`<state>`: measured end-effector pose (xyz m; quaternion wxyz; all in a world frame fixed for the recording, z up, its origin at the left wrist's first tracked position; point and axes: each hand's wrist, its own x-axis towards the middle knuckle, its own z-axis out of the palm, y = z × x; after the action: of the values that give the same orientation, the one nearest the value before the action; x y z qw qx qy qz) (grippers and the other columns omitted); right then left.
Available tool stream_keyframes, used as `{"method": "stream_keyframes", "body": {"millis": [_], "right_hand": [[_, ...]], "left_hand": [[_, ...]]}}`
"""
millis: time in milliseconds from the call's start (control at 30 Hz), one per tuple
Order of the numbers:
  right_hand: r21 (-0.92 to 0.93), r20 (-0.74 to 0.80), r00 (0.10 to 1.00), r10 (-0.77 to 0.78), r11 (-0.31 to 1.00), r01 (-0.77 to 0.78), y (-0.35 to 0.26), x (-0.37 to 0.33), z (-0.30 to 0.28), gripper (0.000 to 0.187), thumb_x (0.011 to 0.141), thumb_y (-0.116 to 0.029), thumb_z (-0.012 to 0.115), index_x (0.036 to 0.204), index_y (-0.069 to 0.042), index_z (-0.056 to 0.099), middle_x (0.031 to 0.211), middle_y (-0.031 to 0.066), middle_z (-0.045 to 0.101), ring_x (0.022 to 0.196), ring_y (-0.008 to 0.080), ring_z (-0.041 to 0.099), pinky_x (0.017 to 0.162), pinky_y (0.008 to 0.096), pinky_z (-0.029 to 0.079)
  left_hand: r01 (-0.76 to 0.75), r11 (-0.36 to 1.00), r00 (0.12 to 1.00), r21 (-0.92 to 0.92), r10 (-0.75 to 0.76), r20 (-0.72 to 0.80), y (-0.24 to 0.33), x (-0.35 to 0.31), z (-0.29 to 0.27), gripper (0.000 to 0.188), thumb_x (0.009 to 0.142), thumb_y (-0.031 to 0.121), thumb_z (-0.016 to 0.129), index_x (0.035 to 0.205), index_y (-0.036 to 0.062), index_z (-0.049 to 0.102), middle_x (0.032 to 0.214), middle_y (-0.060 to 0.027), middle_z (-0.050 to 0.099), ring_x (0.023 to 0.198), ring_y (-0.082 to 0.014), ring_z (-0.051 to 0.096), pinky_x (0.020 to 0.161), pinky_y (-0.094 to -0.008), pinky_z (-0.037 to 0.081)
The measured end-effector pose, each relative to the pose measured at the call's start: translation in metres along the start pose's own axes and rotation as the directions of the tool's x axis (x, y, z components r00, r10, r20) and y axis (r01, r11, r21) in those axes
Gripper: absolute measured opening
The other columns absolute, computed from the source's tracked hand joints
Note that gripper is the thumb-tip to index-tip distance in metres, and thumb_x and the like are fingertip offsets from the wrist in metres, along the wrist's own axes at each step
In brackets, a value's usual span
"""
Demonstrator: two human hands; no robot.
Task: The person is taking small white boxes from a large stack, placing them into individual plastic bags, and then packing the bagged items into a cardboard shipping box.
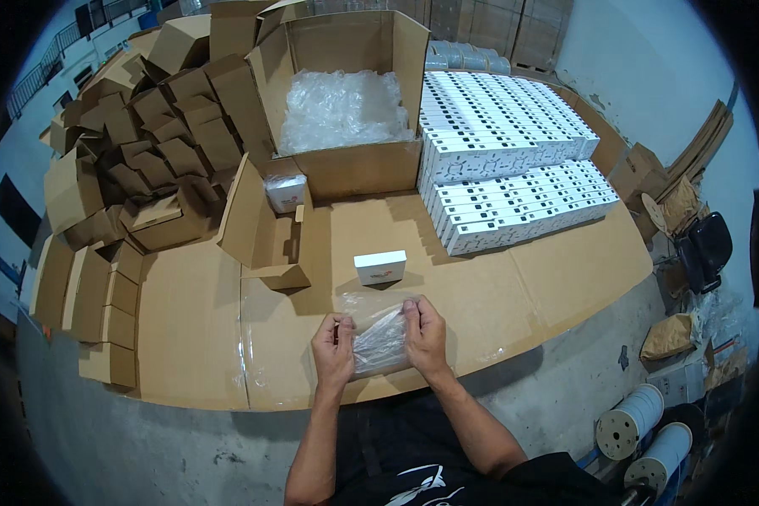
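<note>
One white packet is already in the open carton at eleven o'clock, but the box at twelve stands bare and stacks wait at one, left hand and right hand, each grip pinching, holding the clear bag at the bench's six o'clock edge.

No text legible; print on white box, stacked boxes too small.

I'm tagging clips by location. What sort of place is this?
Probably a packing area in a warehouse or workshop: stacked white boxes, a pile of open brown cartons and a large cardboard box holding clear plastic suggest it.
</note>
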<state>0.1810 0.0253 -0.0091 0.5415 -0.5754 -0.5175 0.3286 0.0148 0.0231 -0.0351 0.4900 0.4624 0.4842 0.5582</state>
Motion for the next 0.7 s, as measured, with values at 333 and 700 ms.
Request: {"method": "stream_keyframes", "body": {"millis": [333,700], "right_hand": [[-0.044,-0.019,0.958,-0.285,0.958,0.284,-0.034,0.013,-0.010,0.018,0.090,-0.010,0.068,0.107,-0.005,0.065,0.104,0.0129,0.064,0.095,0.0259,0.062,0.077,0.0374,0.049],[-0.395,0.375,0.676,-0.634,0.551,0.735,-0.047,0.043,-0.023,0.021,0.076,-0.010,0.077,0.095,-0.008,0.070,0.113,0.0088,0.062,0.109,0.0288,0.057,0.088,0.0417,0.045]], "left_hand": [[0.071,0.995,0.968,0.072,-0.086,0.237,0.019,-0.001,-0.001,0.040,0.081,0.006,0.084,0.113,0.0021,0.059,0.097,-0.0062,0.070,0.091,-0.0136,0.067,0.080,-0.0295,0.056],[0.019,0.989,0.982,0.145,-0.045,0.181,0.025,-0.004,0.006,0.036,0.080,0.009,0.084,0.109,0.0003,0.065,0.098,-0.0077,0.073,0.090,-0.0138,0.069,0.080,-0.0309,0.056]]}}
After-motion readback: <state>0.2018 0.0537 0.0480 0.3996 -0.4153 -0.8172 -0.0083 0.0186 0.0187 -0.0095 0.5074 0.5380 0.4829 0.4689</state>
